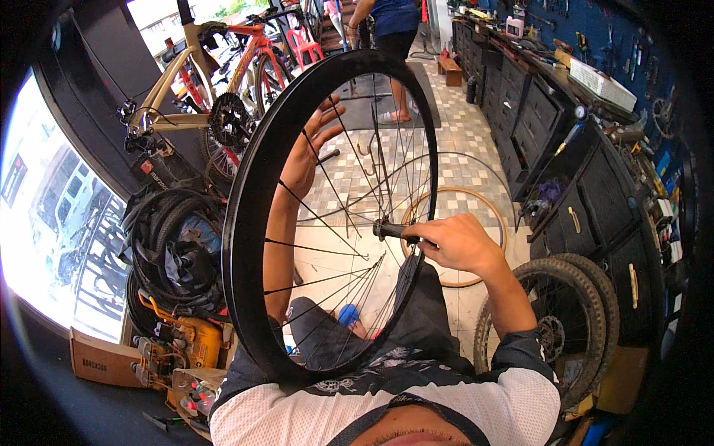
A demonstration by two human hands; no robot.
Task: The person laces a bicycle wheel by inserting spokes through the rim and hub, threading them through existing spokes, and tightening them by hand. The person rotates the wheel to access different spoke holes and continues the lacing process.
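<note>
A deep black bicycle rim (pixel 244 223) stands upright in front of my chest, with black spokes across it. My right hand (pixel 462 244) is closed around the right end of the black hub (pixel 387 229), inside the rim. Several spokes run from the hub to the lower rim; some on the left seem to end just short of the hub. Seen through the wheel, my left hand (pixel 301 165) is raised near the upper left of the rim. Its fingers are apart, with the thumb side partly behind spokes, and nothing shows in it.
On the floor lies a tan hoop-shaped rim (pixel 500 241). Knobbly-tyred wheels (pixel 602 293) lean at my right, beside dark drawer cabinets (pixel 520 111). A bicycle frame (pixel 165 100), bundled tyres (pixel 137 245) and a yellow machine (pixel 199 343) stand left. Another person (pixel 398 33) stands ahead.
</note>
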